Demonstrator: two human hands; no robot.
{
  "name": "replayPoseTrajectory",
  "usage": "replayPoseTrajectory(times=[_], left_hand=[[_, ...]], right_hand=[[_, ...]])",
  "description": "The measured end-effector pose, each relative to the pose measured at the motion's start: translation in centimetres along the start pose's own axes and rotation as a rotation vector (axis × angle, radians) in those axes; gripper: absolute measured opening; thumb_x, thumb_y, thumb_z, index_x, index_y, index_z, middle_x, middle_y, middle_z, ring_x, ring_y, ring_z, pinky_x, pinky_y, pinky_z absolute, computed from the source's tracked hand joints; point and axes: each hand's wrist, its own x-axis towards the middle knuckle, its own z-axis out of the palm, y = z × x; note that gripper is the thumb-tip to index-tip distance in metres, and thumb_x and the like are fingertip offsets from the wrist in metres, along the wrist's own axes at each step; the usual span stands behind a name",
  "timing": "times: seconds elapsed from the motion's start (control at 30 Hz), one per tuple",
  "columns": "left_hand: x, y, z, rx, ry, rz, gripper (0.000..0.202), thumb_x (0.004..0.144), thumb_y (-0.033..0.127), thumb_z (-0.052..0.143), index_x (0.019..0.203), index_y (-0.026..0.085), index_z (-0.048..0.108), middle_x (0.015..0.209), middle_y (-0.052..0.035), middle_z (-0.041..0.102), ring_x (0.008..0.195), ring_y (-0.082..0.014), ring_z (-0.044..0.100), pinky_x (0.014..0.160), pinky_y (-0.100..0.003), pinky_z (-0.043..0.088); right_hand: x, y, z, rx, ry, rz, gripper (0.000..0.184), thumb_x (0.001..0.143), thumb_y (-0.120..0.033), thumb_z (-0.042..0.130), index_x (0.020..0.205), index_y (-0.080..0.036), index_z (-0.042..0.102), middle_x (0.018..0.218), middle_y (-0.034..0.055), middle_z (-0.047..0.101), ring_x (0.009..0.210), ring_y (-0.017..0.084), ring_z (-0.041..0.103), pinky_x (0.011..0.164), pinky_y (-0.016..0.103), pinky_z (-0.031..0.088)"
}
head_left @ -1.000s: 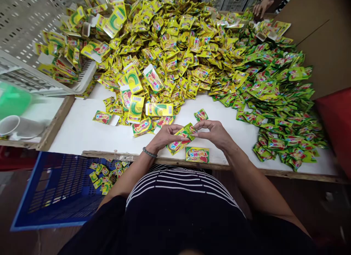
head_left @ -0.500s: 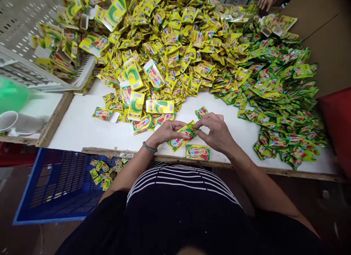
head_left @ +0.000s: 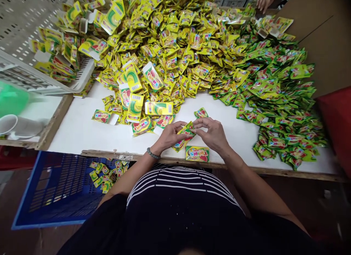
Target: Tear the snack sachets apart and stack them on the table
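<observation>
In front of my body, my left hand (head_left: 170, 136) holds a small yellow and green candy box (head_left: 187, 132) tilted up to the right, thumb across its front. My right hand (head_left: 212, 133) pinches at the box's upper right end, and its fingertips hide part of that end. Just below, a closed box of the same print (head_left: 197, 153) lies flat near the table edge. A single green candy packet (head_left: 201, 112) rests beyond my right fingers. Several printed boxes (head_left: 158, 108) lie to the left of my hands, some with white flaps open.
A large heap of yellow packets (head_left: 175, 39) covers the back of the table (head_left: 82, 120), with green packets (head_left: 276, 98) at right. A white crate (head_left: 82, 79) with boxes and white cups (head_left: 22, 125) stand left. Below is a blue basket (head_left: 52, 189). Another person's hand (head_left: 265, 2) shows at the back.
The held box has turned and shifted slightly right between my hands. My right fingers have moved a little left and closer around its end.
</observation>
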Motion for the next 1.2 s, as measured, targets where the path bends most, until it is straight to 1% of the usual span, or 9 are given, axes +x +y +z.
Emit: replayPoseTrajectory(times=[0.1,0.33,0.43,0.53,0.7,0.83,1.0,1.13,1.2], left_hand=[[0.0,-0.2,0.3,-0.093,0.010,-0.007,0.045,0.064,0.036,0.082,0.099,0.013,0.065,0.081,-0.0015,0.071,0.069,-0.0120,0.063,0.067,-0.024,0.049],[-0.4,-0.2,0.6,-0.266,0.069,-0.071,0.051,0.056,0.030,0.087,0.097,0.014,0.061,0.078,0.0002,0.071,0.069,-0.0119,0.066,0.071,-0.026,0.051],[-0.2,0.1,0.7,-0.303,0.087,-0.069,0.048,0.056,0.030,0.087,0.093,0.014,0.061,0.078,0.0004,0.071,0.068,-0.0110,0.065,0.071,-0.025,0.051],[-0.1,0.3,0.6,-0.300,0.120,-0.042,0.045,0.056,0.030,0.087,0.088,0.014,0.061,0.077,0.0010,0.070,0.066,-0.0096,0.063,0.067,-0.023,0.049],[-0.4,0.1,0.6,-0.284,0.151,-0.040,0.046,0.056,0.032,0.087,0.090,0.014,0.062,0.073,0.0023,0.067,0.062,-0.0083,0.059,0.061,-0.021,0.045],[-0.3,0.3,0.8,-0.292,0.156,-0.024,0.048,0.053,0.032,0.088,0.090,0.013,0.062,0.074,0.0025,0.067,0.062,-0.0082,0.059,0.062,-0.021,0.045],[0.2,1.0,0.8,-0.336,0.273,-0.008,0.050,0.052,0.034,0.089,0.086,0.014,0.057,0.077,0.0005,0.069,0.066,-0.0114,0.063,0.066,-0.024,0.049],[0.1,0.9,0.9,-0.350,0.279,-0.019,0.058,0.057,0.037,0.086,0.100,0.018,0.051,0.071,0.0031,0.067,0.061,-0.0112,0.062,0.062,-0.023,0.048],[-0.2,0.7,1.0,-0.349,0.229,0.011,0.066,0.061,0.036,0.085,0.113,0.021,0.047,0.074,0.0029,0.067,0.065,-0.0120,0.063,0.065,-0.023,0.049]], right_hand=[[-0.1,-0.5,0.3,0.028,-0.084,0.003,0.016,0.075,-0.026,0.067,0.090,-0.022,0.066,0.090,0.0037,0.074,0.085,0.023,0.071,0.098,0.050,0.042],[-0.3,-0.5,-0.1,0.257,-0.285,0.076,0.031,0.079,-0.032,0.060,0.108,-0.022,0.059,0.088,0.0056,0.074,0.086,0.024,0.071,0.077,0.039,0.053],[-0.7,-0.7,0.1,0.203,-0.130,-0.009,0.034,0.080,-0.032,0.060,0.113,-0.022,0.057,0.093,0.0064,0.074,0.095,0.026,0.070,0.088,0.045,0.050],[-0.8,-1.0,0.4,0.042,0.038,-0.105,0.035,0.081,-0.032,0.063,0.114,-0.024,0.057,0.095,0.0071,0.074,0.111,0.030,0.063,0.101,0.054,0.040],[-0.3,-1.2,0.9,0.128,-0.166,-0.049,0.042,0.082,-0.038,0.062,0.122,-0.025,0.056,0.112,0.0083,0.069,0.093,0.025,0.069,0.083,0.042,0.050],[-0.4,-1.7,1.4,0.125,-0.187,-0.013,0.052,0.082,-0.038,0.062,0.130,-0.023,0.050,0.097,0.0064,0.070,0.088,0.024,0.067,0.076,0.039,0.051],[-0.8,-1.1,1.9,0.192,0.215,-0.059,0.042,0.077,-0.039,0.068,0.115,-0.024,0.056,0.111,0.0084,0.065,0.110,0.024,0.058,0.086,0.040,0.051],[-0.5,0.3,2.7,0.432,0.032,0.073,0.039,0.072,-0.047,0.072,0.100,-0.023,0.059,0.086,0.0022,0.064,0.084,0.018,0.062,0.072,0.032,0.053],[-0.3,0.9,2.9,0.528,0.034,0.108,0.043,0.070,-0.048,0.074,0.102,-0.024,0.058,0.076,-0.0017,0.061,0.073,0.016,0.061,0.071,0.032,0.053]])
